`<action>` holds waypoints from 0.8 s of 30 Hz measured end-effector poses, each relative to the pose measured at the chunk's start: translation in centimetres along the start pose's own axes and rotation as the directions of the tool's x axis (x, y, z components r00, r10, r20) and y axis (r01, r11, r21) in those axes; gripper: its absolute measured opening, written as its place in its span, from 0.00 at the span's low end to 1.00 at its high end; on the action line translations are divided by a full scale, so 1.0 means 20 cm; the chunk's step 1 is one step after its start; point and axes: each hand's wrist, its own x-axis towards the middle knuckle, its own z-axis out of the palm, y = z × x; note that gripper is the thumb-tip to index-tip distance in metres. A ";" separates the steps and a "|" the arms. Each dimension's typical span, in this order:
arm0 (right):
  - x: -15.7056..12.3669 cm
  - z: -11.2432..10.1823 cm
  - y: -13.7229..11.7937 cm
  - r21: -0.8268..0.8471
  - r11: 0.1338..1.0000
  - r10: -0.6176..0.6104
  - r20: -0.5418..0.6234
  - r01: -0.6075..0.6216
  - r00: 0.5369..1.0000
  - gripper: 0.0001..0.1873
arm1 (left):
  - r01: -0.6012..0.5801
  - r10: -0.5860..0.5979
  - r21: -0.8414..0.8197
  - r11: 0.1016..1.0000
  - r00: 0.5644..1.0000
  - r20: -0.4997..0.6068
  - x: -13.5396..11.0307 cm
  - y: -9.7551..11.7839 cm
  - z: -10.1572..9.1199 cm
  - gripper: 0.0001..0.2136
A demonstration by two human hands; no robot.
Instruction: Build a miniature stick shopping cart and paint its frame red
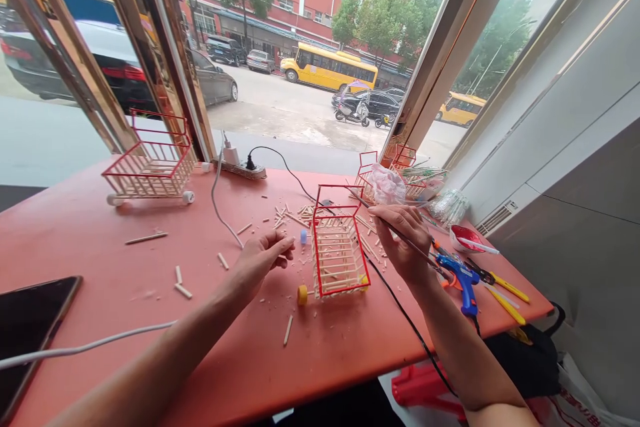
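Note:
A small model cart (338, 250) of pale sticks with red edges and yellow wheels stands on the red table (100, 247) between my hands. My left hand (260, 259) rests on the table just left of it, fingers loosely curled and pinched together; what they hold, if anything, is too small to name. A small blue piece (303, 236) lies between that hand and the cart. My right hand (403, 240) is right of the cart, closed on a thin dark stick-like tool (425, 255) that runs down to the right.
A finished cart (150, 163) stands at the back left; more red carts (400, 170) and a plastic bag at the back right. A power strip (243, 167), cables, a blue glue gun (463, 277), yellow-handled pliers (505, 293), a phone (30, 320) and scattered stick pieces lie around.

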 end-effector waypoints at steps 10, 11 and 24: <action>0.02 0.05 -0.06 0.082 0.996 -0.036 0.024 0.034 0.999 0.14 | 0.004 -0.004 -0.011 1.000 1.000 -0.018 -0.01 0.03 0.01 0.35; 0.02 0.06 -0.06 0.077 0.996 -0.041 0.029 0.038 0.999 0.14 | 0.005 -0.005 -0.010 1.000 1.000 -0.021 -0.02 0.04 0.01 0.35; -0.02 -0.04 -0.01 -0.020 1.000 0.003 -0.006 -0.004 1.000 0.13 | 0.041 -0.040 0.007 0.999 0.999 -0.029 0.00 0.01 0.01 0.37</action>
